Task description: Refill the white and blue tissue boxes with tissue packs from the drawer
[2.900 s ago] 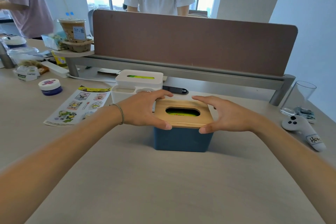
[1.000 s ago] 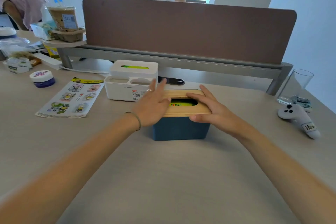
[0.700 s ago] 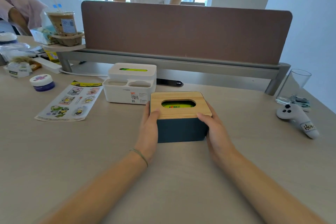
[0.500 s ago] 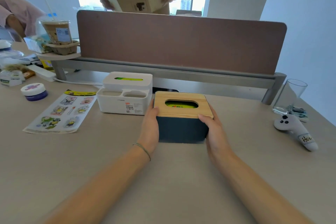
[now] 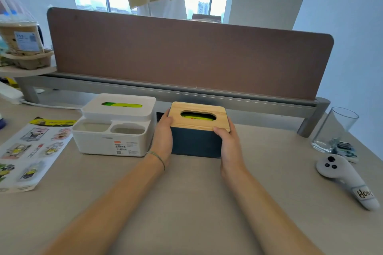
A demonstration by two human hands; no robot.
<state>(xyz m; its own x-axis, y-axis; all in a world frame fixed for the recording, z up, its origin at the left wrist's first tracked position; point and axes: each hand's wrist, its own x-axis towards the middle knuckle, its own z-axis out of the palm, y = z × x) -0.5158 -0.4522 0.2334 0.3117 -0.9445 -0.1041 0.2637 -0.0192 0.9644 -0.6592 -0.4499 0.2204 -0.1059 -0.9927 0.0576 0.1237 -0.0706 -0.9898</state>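
The blue tissue box [image 5: 195, 143] with a wooden lid [image 5: 199, 116] stands on the desk near the divider. A green tissue pack shows through the lid's oval slot. My left hand [image 5: 162, 138] presses its left side and my right hand [image 5: 229, 143] grips its right side, thumb on the lid's front edge. Just to its left sits the white tissue box [image 5: 115, 128], lid on, with green packaging visible in its slot and two small front compartments. No drawer is in view.
A brown divider panel [image 5: 186, 56] on a grey rail blocks the far side. A sticker sheet [image 5: 31, 151] lies at left, a drinking glass [image 5: 333, 130] and a white controller [image 5: 346, 180] at right. A drink cup [image 5: 20, 37] stands on a shelf far left. A person stands behind the divider.
Both hands left the lid's top, took the blue box by its sides, and slid it away from me toward the divider, beside the white box. The person behind lifted cardboard.
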